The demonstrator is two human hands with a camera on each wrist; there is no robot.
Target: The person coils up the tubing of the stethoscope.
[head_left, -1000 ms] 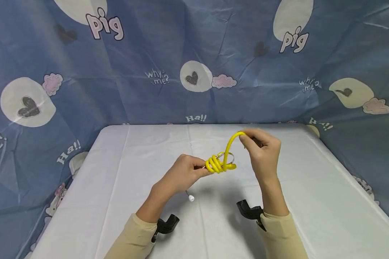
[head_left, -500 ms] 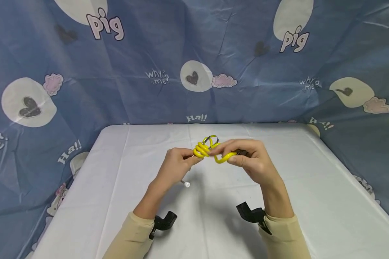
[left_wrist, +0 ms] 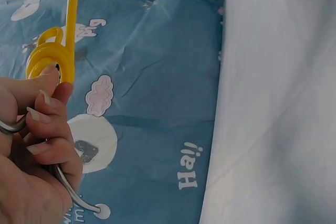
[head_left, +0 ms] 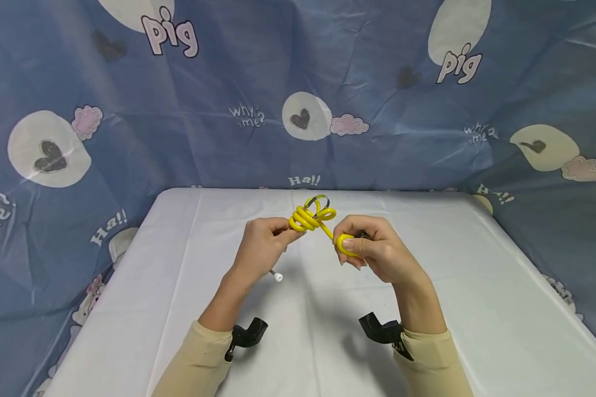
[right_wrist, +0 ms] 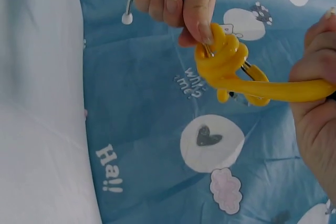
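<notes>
Left hand: the near end of the yellow cord coil is pinched between thumb and fingertips, and the other fingers are curled round a curved metal rod. Right hand: a bend of the yellow cord is pinched under the thumb. The coil is held above the white tabletop, seen against its far portion, midway between the left and right edges.

Hazards, as judged: if the left pinch is relaxed, the turns could be loosened or slid along the rod, since the cord appears smooth and springy. If the cord is pulled too hard by the right hand, the coil could be dragged askew, or the thin loop beyond it could be drawn in. If the rod is allowed to rotate within the grip, the turns could be unwound.

View differences: in the head view, the rod is mostly hidden and little more than its white tip is exposed below the left hand. In the left wrist view, the bent length leading to that tip is shown. In the right wrist view, metal is revealed inside the turns, beside the left thumb. The cord's free end cannot be made out.
</notes>
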